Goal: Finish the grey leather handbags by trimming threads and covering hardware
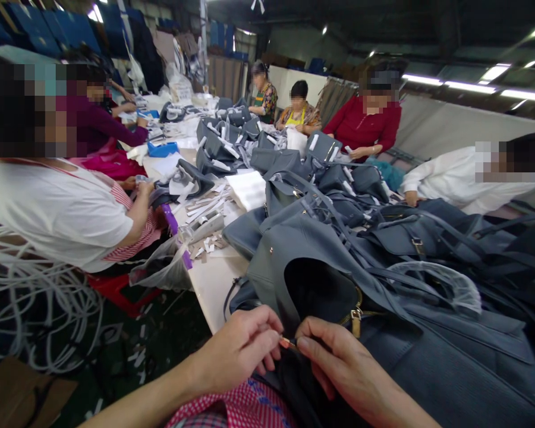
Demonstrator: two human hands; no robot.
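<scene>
My left hand (248, 340) is closed, its thumb and fingertips pinching one end of a small orange-and-gold piece (287, 342). At the other end of that piece, the thumb and forefinger of my right hand (334, 353) are pressed together, and their tips hide what they grip. Black fabric (296, 377) hangs just below my fingers. Right behind both hands lies a dark grey handbag (267, 267) with its mouth gaping toward me. A gold zipper with a tan-gold pull tab (355, 324) shows at the opening, close to my right hand.
More grey bags (428, 235) are heaped along the long white table (214, 282). White foam sheets (248, 189) and paper scraps lie at the table's left. Co-workers sit on both sides, one in a white shirt (66, 208) nearby. White tubing (40, 297) coils on the floor.
</scene>
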